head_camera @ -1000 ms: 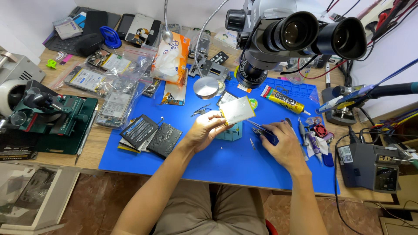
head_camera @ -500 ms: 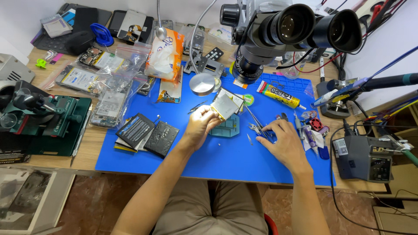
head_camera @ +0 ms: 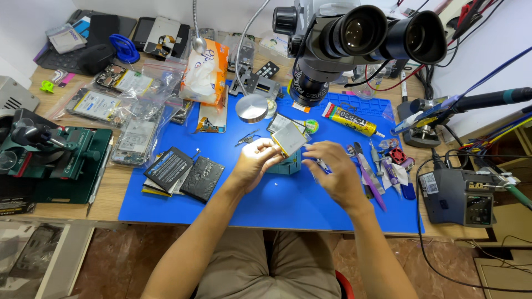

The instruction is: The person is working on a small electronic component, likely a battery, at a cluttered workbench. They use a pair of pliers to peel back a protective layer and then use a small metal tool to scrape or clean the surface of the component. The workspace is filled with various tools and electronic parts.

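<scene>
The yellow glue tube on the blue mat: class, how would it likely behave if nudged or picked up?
The yellow glue tube lies flat on the blue mat, so tipping seems unlikely. Its body looks rounded, so a sideways push might roll it a little. It is probably light and somewhat squeezable, so a gentle grip near the middle would suit it.

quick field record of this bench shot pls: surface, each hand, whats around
surface: blue rubber mat on a wooden bench
left hand: holds a thin silvery rectangular battery pack, tilted
right hand: holds a small tool with a blue grip beside the pack
under hands: small teal block
left of hands: two black flat batteries
above: black stereo microscope
</scene>
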